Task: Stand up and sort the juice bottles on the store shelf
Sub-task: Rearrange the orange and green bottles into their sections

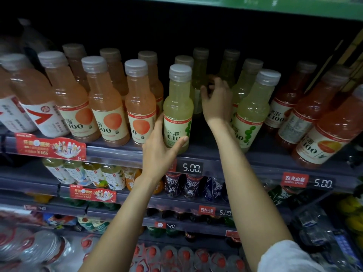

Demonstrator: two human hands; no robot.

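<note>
Pale yellow-green plastic juice bottle [178, 107] at the shelf's front edge: grey ribbed cap, cream label with a red top band, green dots, dark green lettering.
Second yellow-green juice bottle [253, 108] to its right: same grey cap, cream label, string of green circles.
Peach-orange juice bottles [106, 103] toward the left end: grey caps, cream labels with an orange round fruit.
Red-orange juice bottles [332, 130] at the right end: cream label, orange-yellow fruit.
Dark shelf rail [117, 152]: red promotional strip [51, 147] with white characters; black price tag [190, 167] with white digits.
Sleeve [286, 258] at the lower right: white.
</note>
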